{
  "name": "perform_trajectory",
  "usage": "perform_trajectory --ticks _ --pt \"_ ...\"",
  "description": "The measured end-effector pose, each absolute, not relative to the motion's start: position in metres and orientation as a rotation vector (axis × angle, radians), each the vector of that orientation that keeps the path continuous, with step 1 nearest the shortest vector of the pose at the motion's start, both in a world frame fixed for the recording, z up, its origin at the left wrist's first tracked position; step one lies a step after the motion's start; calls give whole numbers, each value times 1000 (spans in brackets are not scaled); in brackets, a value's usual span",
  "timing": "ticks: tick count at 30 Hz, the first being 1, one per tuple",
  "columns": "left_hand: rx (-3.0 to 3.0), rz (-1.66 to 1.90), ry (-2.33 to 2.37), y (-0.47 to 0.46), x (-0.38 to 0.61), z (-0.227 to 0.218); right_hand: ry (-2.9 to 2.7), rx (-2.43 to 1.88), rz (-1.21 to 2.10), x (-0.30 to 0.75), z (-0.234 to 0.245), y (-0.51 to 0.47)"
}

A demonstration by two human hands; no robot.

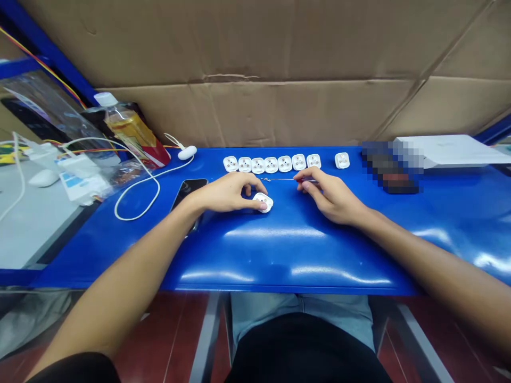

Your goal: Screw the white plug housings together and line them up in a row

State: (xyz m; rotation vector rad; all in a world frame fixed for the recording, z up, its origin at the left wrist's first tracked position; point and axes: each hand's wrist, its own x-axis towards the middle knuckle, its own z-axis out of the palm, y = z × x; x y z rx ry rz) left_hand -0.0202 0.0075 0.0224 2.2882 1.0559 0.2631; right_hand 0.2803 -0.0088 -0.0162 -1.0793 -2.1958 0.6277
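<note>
Between the thumb and fingers of my left hand (235, 192) is a small white plug housing (263, 201), its inner side with metal parts facing up, low over the blue tabletop. My right hand (329, 194) grips a screwdriver (298, 180) by its dark red handle. The thin shaft points left, and its tip is at a few tiny metal screws (266, 180) on the table. Behind both hands stands a row of several similar white housings (270, 165). One more white housing (342, 160) lies apart, to the right of that row.
A phone (191, 187) lies partly under my left forearm. Further left are a white cable (158, 186), a tilted drink bottle (130, 127) and white adapters (80, 175). A white box (451, 150) and a blurred dark object (393, 170) sit at the right. Cardboard (279, 111) backs the table.
</note>
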Motion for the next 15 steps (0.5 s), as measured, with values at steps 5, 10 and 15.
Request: perform_trajectory --ticks 5,10,15 --pt "2236 217 1018 9 -25 27 -2159 -1070 624 285 -15 -7" --pt "2224 212 938 10 -28 30 -2133 -1050 615 286 -12 -8" --pt "2258 260 917 8 -20 29 -2138 -1038 568 288 -7 -11"
